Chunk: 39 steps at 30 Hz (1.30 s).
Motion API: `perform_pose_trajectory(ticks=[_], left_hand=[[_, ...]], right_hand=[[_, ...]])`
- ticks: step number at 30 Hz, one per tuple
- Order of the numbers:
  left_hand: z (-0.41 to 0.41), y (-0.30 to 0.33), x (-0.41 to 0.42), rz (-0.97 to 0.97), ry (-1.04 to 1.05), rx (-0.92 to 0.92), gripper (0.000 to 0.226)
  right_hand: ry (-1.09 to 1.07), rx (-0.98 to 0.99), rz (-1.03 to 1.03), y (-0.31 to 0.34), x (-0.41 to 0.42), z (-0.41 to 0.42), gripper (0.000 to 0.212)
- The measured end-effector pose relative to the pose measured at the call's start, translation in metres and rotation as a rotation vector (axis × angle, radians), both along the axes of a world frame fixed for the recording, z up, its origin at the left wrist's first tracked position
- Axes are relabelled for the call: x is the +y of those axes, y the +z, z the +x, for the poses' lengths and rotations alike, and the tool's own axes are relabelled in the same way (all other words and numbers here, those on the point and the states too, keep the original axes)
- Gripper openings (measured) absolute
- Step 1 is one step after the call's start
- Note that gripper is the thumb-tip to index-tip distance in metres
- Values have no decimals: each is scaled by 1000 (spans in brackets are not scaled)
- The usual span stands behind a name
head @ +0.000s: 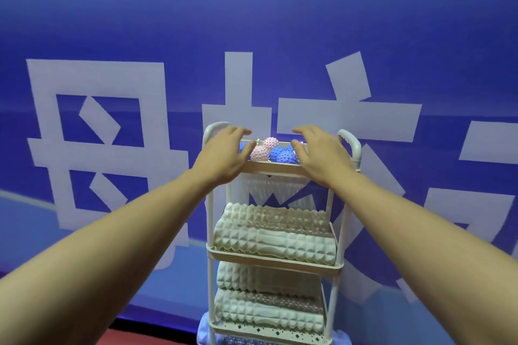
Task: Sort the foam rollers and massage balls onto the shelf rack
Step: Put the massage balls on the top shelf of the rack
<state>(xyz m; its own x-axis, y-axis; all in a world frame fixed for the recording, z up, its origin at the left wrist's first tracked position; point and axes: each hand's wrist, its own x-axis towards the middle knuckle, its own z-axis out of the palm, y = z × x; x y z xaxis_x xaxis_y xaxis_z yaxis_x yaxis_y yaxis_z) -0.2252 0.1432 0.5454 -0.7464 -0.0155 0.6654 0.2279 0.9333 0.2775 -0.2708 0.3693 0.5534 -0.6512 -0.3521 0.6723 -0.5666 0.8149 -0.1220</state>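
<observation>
Pink and blue spiky massage balls (265,150) fill the top tray of the white shelf rack (270,167); ridged white foam rollers (276,241) lie on its lower tiers. Our left hand (224,154) and right hand (319,155) hover above, fingers relaxed, holding nothing. Large white characters (98,143) cover the blue wall; we cannot read them.

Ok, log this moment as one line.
left hand open over top tray | right hand open over top tray | spiky balls in top tray | foam rollers on lower shelves
</observation>
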Motion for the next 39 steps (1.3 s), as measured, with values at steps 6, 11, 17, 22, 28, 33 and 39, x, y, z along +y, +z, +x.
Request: perform_pose_trajectory(ticks=[6,11,17,22,28,33,39], left_hand=[[66,-33,1,-127,-38,9,46],[123,-102,7,-137,-54,-148,48],[161,-222,25,-144,-129,-734,49],[179,-323,40,-81,-168,-1101,47],[187,-447,40,-46,-136,-1312,52],[186,-548,39,22,-113,-1461,52],[190,-662,46,136,-102,-1555,47]], right_hand=[[111,18,64,-27,-9,62,45],[128,-142,75,-92,-9,119,43],[44,-730,259,-220,9,153,54],[0,-1048,357,-331,22,182,52],[-6,-1260,363,-461,28,202,61],[9,-1484,345,-569,32,219,69],[-32,-1615,350,-681,45,229,69]])
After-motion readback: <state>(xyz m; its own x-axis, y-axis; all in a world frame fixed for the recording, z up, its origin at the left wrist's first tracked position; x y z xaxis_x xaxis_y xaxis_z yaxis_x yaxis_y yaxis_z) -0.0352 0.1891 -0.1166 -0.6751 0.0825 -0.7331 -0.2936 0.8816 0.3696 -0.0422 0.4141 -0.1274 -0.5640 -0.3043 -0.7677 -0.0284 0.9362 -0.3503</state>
